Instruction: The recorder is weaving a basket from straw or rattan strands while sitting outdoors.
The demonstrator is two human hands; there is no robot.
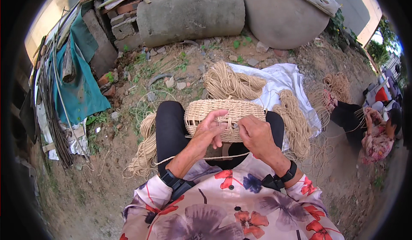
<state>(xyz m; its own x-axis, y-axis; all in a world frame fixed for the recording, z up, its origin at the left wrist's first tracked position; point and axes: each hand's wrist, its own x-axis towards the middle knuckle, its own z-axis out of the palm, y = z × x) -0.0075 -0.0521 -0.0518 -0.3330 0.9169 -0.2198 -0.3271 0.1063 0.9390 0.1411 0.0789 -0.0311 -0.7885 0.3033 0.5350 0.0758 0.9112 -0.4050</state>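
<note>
A woven straw-coloured basket (201, 107) lies across my lap, between my dark-trousered knees, with a row of gaps along its near side. My left hand (207, 130) is at that side, its fingers spread and the index finger stretched toward the right. Close beside it, my right hand (259, 136) is closed in a pinch against the weave. What its fingertips hold is too small and hidden to name. A twisted cord (214, 157) passes below both hands, over my lap.
Cord bundles lie by my left leg (146, 150), ahead (234, 83) and to the right (296, 122), near a white sheet (283, 79). Another person (373, 141) sits at the right. A concrete cylinder (193, 16), a large rounded vessel (285, 16) and a green cloth (79, 89) stand beyond.
</note>
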